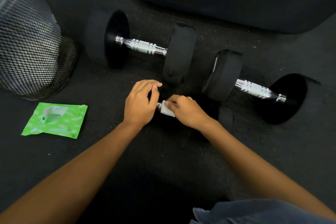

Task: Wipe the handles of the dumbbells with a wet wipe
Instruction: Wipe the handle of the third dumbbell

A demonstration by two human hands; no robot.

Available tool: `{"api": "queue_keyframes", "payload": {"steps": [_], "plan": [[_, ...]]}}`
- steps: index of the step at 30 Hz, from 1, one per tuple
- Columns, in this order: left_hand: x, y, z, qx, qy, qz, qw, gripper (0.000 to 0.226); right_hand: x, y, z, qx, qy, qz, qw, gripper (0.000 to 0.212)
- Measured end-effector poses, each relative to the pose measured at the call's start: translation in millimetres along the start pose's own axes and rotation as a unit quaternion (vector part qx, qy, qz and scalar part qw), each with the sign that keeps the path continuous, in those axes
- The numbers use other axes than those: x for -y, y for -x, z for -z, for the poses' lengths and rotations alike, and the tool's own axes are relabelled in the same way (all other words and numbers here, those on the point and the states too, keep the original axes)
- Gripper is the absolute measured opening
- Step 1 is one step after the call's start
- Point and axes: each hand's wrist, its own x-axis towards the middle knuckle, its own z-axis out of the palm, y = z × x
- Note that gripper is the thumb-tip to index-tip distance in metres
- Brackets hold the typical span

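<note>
Three dumbbells with chrome handles and black weights lie on the dark floor. One dumbbell (143,47) is at the back centre and a second dumbbell (254,90) lies to the right. The nearest dumbbell (225,116) is mostly hidden under my hands; only a short piece of its chrome handle (159,105) shows. My left hand (141,102) curls over that dumbbell's left end. My right hand (185,111) pinches a folded white wet wipe (166,109) against the handle.
A green pack of wet wipes (56,120) lies flat on the floor to the left. A black mesh bin (31,45) stands at the far left. A large black padded object (227,0) fills the back. My clothed knee (254,212) is at the bottom right.
</note>
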Motion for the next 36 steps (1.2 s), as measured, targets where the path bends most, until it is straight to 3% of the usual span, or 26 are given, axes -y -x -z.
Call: {"api": "queue_keyframes", "payload": {"steps": [2,5,8,11,18,22,26,30,33,36], "plan": [[0,0,0,0.000,-0.001,-0.004,1.000,0.039,8,-3,-5,-0.005,0.028,0.015,0.999,0.030],[1,0,-1,-0.002,-0.004,0.000,1.000,0.039,12,2,-17,-0.081,0.074,0.067,0.992,0.024],[2,0,-1,-0.001,-0.004,0.001,1.000,0.039,4,12,-25,-0.175,0.127,0.158,0.964,0.020],[3,-1,-1,0.003,-0.008,-0.001,1.000,0.039,-6,19,-31,-0.227,0.187,0.189,0.937,0.028],[0,-2,1,0.014,-0.041,-0.025,0.999,0.037,-23,34,-22,-0.253,0.204,0.178,0.929,0.032],[-3,-9,6,0.046,-0.138,-0.126,0.981,0.031,-24,36,-19,-0.265,0.219,0.170,0.924,0.036],[-18,-13,6,0.149,-0.224,-0.243,0.932,0.034,-27,37,-18,-0.271,0.243,0.152,0.919,0.035],[-31,0,-6,0.216,-0.240,-0.244,0.914,0.031,-33,43,-11,-0.266,0.255,0.153,0.917,0.028],[-31,4,-9,0.227,-0.237,-0.231,0.916,0.027,-46,62,5,-0.317,0.197,0.162,0.914,0.027],[-35,9,-12,0.221,-0.241,-0.244,0.913,0.038,-61,85,16,-0.408,0.060,0.093,0.906,0.027]]}}
